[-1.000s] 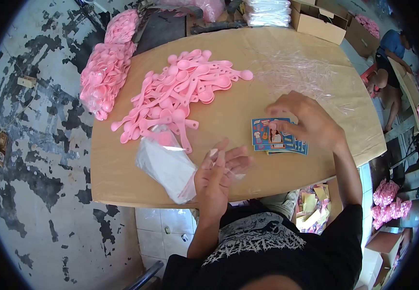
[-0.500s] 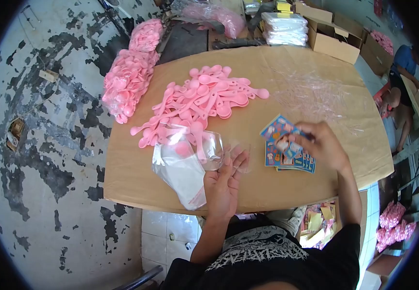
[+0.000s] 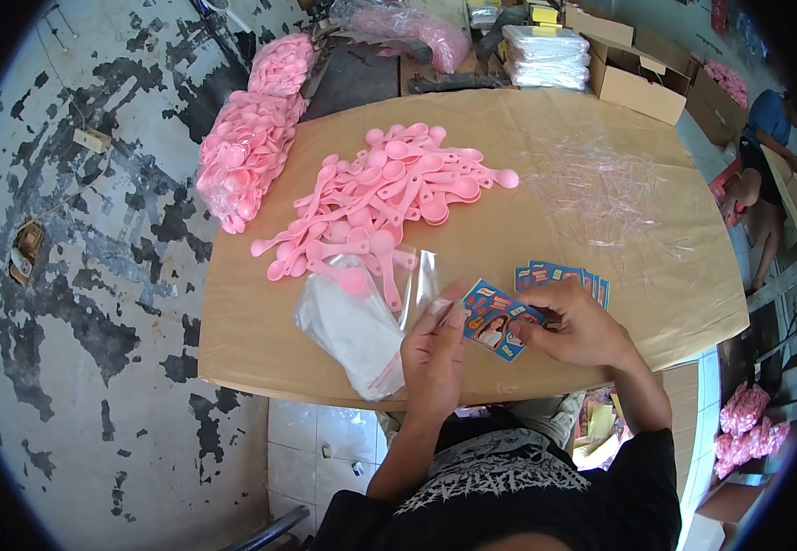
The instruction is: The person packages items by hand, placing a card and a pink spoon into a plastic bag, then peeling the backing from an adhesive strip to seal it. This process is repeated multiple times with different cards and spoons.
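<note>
My right hand (image 3: 573, 321) pinches a blue printed card (image 3: 501, 321) with a picture of a person on it. The card's left edge is at the fingertips of my left hand (image 3: 433, 354), whose fingers are closed on a thin clear plastic bag (image 3: 454, 292), hard to make out against the skin. Behind my right hand lies a small stack of the same cards (image 3: 559, 273), fanned out and partly covered. To the left of my left hand is a pile of clear plastic bags (image 3: 348, 331). Several pink plastic measuring spoons (image 3: 398, 184) are heaped beyond it, a few lying over the bags.
Thin clear plastic strips (image 3: 610, 188) are scattered at the table's right. Bagged pink spoons (image 3: 249, 151) stand at the left edge. An open cardboard box (image 3: 637, 87) and stacked clear packs (image 3: 545, 57) sit at the back. Another person (image 3: 766, 156) sits at far right.
My right hand has taken a card off the stack and brought it left and down to my left hand. My left hand has shifted slightly right.
</note>
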The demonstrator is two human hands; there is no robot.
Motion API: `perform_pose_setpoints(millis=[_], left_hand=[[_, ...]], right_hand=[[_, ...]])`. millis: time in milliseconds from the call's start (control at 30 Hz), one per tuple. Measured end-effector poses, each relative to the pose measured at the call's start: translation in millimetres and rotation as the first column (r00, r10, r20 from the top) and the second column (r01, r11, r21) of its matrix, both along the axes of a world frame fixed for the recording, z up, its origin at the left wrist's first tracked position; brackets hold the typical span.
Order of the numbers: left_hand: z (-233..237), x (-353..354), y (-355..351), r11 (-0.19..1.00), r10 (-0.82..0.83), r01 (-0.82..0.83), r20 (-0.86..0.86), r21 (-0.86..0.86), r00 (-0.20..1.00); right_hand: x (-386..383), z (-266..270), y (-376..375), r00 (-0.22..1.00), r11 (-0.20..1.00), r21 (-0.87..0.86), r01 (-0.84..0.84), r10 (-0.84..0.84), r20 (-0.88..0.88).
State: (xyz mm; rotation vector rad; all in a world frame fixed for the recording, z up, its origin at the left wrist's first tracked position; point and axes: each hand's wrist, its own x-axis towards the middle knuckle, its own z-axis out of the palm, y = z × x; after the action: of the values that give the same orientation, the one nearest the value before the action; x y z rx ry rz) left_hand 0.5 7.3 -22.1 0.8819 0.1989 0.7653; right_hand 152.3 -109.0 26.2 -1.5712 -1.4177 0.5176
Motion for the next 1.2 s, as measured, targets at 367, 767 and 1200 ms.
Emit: perform_pose_setpoints(millis=[367,767,1200], left_hand=[[8.0,-4.1,-0.3,0.976,-0.035,0.013,0.097,0.219,0.995],[-15.6,-37.6,14.5,0.943,0.039,-0.101,0.197,0.316,0.98],[-2.5,-78.8,71.8,0.831,0.414,-0.522,0.414,0.193,0.811]], right_hand=[[-20.9,-20.3,14.9,0.885,1.0,0.026,0.015,-0.001,-0.466],[-50.3,-15.5,54.3,0.811,0.972,0.049,-0.229,0.219,-0.542],[-29.7,-18.5,133.2,0.546,0.984,-0.17,-0.057,0.173,0.82]])
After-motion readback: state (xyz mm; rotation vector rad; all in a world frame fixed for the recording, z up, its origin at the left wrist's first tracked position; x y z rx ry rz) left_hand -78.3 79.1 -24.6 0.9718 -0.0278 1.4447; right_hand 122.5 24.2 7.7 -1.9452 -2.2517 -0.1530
